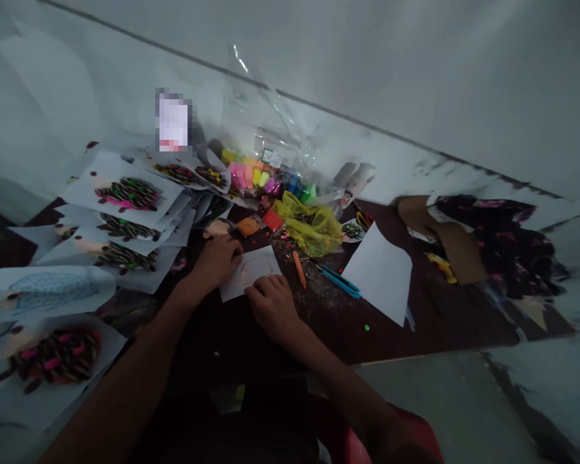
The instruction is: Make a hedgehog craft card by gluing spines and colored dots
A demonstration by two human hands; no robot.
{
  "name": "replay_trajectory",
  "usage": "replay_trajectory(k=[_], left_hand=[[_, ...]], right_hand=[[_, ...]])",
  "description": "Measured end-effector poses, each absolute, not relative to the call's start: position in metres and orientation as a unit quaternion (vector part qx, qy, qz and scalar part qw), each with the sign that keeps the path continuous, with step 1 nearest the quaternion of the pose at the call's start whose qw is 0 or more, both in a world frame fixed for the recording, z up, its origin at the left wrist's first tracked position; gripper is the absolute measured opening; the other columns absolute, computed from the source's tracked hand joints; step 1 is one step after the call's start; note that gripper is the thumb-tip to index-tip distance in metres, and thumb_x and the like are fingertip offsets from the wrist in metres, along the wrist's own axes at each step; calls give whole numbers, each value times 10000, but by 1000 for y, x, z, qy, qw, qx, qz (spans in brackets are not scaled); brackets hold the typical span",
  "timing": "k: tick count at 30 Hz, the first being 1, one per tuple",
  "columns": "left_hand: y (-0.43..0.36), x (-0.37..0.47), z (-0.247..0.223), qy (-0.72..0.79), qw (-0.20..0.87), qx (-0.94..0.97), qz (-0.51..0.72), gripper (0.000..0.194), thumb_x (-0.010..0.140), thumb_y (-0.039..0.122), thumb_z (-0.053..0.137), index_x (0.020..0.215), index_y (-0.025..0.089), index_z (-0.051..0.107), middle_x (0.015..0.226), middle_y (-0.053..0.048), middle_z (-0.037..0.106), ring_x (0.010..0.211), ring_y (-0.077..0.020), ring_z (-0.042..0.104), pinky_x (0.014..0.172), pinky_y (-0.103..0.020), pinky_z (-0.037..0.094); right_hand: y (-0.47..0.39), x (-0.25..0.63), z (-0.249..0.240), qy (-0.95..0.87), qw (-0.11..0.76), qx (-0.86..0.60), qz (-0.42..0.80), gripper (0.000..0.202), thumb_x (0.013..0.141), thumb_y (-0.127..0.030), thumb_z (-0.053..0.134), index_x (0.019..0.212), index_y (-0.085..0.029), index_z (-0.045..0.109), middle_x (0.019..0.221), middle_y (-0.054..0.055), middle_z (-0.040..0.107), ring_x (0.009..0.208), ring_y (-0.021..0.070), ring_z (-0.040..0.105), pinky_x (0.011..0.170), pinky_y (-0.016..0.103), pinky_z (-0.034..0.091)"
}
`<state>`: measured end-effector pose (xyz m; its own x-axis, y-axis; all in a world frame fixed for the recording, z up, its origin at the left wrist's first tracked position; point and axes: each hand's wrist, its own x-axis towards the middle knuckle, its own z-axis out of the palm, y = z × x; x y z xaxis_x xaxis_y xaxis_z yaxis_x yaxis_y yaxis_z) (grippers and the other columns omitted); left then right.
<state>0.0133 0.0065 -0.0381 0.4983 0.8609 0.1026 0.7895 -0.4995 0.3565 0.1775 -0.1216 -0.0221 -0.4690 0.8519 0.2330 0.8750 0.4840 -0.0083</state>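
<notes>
A small white sheet of paper [232, 283] with a faint orange-pink outline lies on the dark table between my hands. At its upper left edge, my left hand [220, 261] is closed, with bent fingers gripping the sheet. My right hand [273, 304] rests on the lower right part, fingers curled in and pressed together; whatever they may hold is hidden. Right of the sheet lie an orange stick, like a crayon or marker [298, 269], and blue-handled scissors [341, 281]. Beyond my left hand are a peach-coloured piece [218, 229] and an orange packet [249, 225].
Paper sheets with hedgehog pictures [128, 193] are piled at the left. Colourful clay packs [256, 175] in clear plastic stand by the wall, behind a yellow plastic bag [314, 225]. A blank white sheet [381, 274], cardboard [457, 248] and dark patterned cloth [507, 238] lie rightward.
</notes>
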Motion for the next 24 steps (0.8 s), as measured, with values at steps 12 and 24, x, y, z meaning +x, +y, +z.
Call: replay_trajectory(k=[12,24], left_hand=[[6,21,-26,475,112,869,80,241,892,148,480,815,177,707,939,-153,735,972,-301,694,839,-391,508],[15,18,-23,475,161,863,60,189,834,128,514,800,203,685,891,-93,750,847,-234,694,692,-301,466]], right_hand=[[-110,179,-13,-877,102,-465,-65,134,998,-213,591,965,-195,720,913,59,633,880,208,488,806,345,349],[-92,193,-7,-892,116,-427,-88,195,1013,-186,522,941,-194,704,910,54,618,854,197,470,780,343,326]])
